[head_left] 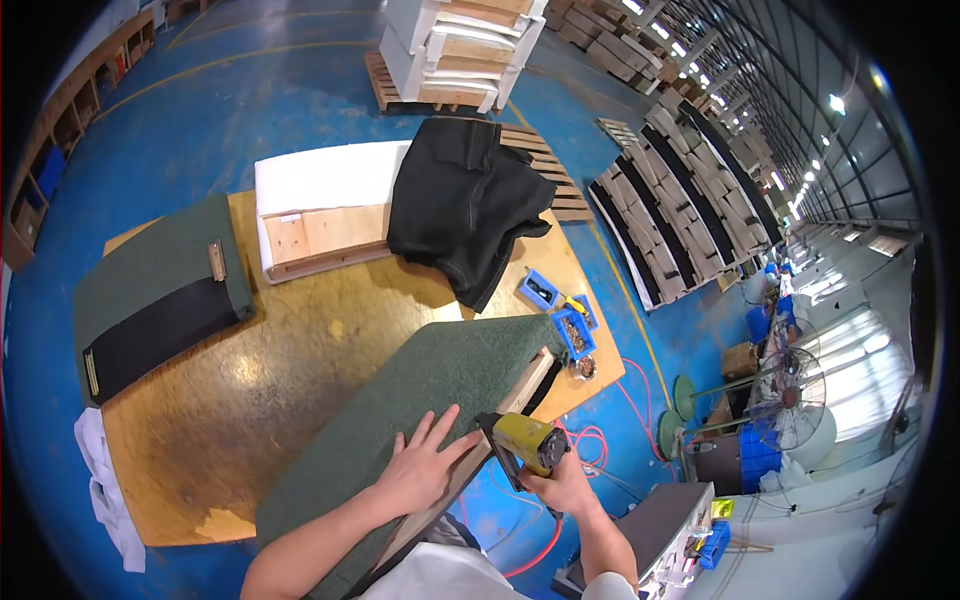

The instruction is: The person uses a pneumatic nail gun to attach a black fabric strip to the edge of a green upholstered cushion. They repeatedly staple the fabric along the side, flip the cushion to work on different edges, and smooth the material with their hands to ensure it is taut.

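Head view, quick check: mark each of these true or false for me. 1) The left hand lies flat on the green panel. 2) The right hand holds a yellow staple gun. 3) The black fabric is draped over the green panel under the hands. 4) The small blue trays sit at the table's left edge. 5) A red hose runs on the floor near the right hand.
1) True: the left hand is spread flat on the green upholstered panel.
2) True: the right hand grips the yellow staple gun at the panel's wooden edge.
3) False: the black fabric lies over the white-padded wooden frame farther back.
4) False: the blue trays sit near the table's right edge.
5) True: the red hose coils on the blue floor.
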Motion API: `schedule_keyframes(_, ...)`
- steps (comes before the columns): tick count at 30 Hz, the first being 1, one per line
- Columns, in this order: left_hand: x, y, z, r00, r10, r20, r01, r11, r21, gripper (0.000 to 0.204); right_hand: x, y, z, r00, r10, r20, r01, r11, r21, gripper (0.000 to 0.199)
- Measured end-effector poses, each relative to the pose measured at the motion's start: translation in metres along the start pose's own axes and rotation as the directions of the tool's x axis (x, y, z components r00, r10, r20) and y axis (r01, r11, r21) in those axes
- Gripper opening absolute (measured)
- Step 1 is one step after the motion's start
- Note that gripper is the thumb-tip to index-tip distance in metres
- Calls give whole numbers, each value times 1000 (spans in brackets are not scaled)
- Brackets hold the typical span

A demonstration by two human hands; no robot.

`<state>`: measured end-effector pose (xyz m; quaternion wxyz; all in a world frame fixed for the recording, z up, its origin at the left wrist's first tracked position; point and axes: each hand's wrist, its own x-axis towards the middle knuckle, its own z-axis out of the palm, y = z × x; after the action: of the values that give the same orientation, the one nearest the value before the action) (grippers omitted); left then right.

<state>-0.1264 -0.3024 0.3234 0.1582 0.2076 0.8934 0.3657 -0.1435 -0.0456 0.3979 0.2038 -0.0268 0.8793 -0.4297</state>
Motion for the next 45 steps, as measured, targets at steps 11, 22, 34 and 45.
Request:
schedule_keyframes(11,-7,-4,0,998,52,-21,-52,999,1,70,-8,18,0,996,16,83,-13,999,-38,29)
schedule_keyframes(22,-46,-5,1,998,54,-17,-54,999,5,45,-39,23,29,987,-37,157,42,999,-27,27)
schedule_keyframes(34,-74,-12,-2,994,112,-13,-112,994,1,27,-69,17,65,963,-73,259,80,997,-16,46)
schedule_keyframes(45,-113,-4,-6,994,105,-24,-103,992,78,29,-78,2,67,965,28,259,-66,988,138,44)
